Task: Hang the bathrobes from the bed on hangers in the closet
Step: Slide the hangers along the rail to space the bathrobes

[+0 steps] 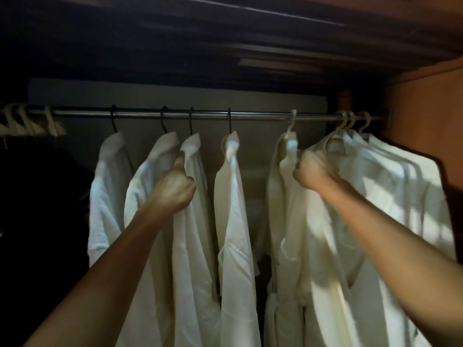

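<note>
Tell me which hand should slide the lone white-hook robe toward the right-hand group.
Right, probably. The right hand grips the white-hook robe just under its hook; the left hand holds a black-hook robe, with another robe between.

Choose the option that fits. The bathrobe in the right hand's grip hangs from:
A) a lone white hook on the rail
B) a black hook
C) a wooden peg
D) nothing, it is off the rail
A: the right hand grips the bathrobe just under a white hook that sits alone on the rail, apart from the black hooks to its left.
</note>
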`<act>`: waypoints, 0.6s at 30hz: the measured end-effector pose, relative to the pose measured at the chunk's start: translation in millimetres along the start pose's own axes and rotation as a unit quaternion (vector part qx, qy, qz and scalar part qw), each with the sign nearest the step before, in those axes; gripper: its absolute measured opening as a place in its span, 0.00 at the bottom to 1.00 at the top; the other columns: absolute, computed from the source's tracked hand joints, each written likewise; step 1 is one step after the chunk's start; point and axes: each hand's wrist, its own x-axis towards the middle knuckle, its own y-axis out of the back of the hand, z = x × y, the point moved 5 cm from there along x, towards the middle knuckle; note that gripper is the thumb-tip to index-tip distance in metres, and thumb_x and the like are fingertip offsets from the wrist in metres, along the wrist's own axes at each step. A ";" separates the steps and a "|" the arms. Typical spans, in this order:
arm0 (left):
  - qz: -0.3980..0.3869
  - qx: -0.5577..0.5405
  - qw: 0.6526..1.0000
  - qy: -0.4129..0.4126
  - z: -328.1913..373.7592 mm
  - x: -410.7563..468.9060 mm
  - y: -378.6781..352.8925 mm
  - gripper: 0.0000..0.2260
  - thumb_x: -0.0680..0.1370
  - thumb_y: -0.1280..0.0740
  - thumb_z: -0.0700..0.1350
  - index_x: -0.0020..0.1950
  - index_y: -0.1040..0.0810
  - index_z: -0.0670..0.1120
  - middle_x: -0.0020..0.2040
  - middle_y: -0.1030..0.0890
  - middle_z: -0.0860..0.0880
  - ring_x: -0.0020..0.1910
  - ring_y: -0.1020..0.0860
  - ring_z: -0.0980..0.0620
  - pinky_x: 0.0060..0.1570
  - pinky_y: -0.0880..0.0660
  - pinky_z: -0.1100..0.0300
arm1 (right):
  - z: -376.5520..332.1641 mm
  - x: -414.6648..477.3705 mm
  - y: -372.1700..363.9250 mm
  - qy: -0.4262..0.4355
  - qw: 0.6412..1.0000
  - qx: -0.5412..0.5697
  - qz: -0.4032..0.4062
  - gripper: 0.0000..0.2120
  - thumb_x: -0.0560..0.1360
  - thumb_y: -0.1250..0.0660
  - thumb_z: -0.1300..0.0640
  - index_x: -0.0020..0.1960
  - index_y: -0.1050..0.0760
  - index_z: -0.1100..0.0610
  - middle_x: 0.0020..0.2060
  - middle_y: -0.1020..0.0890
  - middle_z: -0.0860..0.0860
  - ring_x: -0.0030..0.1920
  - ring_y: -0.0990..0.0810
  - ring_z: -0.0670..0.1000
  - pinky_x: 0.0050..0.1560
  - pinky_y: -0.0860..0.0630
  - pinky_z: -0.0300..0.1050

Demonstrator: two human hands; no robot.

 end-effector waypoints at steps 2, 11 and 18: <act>-0.013 0.012 1.000 0.006 0.5 0.7 -0.1 0.32 0.83 0.40 0.44 0.84 0.51 0.53 0.48 0.21 0.44 0.40 0.21 0.50 0.32 0.31 0.58 | -26.6 -11.8 -1.7 -0.001 1.000 0.030 -0.006 0.14 0.78 0.40 0.58 0.57 0.21 0.61 0.50 0.17 0.64 0.54 0.18 0.66 0.56 0.23 0.54; 0.054 -0.027 0.989 -0.136 92.1 -5.1 -18.1 0.29 0.82 0.36 0.51 0.81 0.40 0.47 0.74 0.32 0.39 0.71 0.30 0.39 0.65 0.32 0.49 | -58.6 -8.7 -14.1 0.031 0.990 0.083 -0.109 0.15 0.80 0.40 0.52 0.58 0.21 0.60 0.58 0.19 0.65 0.61 0.21 0.64 0.49 0.29 0.43; -0.081 0.000 0.994 -0.079 66.2 -1.9 -38.1 0.35 0.82 0.41 0.38 0.84 0.53 0.52 0.46 0.24 0.45 0.37 0.26 0.54 0.36 0.32 0.61 | 109.9 24.7 22.2 -0.128 0.985 -0.100 0.057 0.29 0.72 0.38 0.47 0.71 0.30 0.57 0.74 0.32 0.58 0.73 0.33 0.63 0.67 0.32 0.55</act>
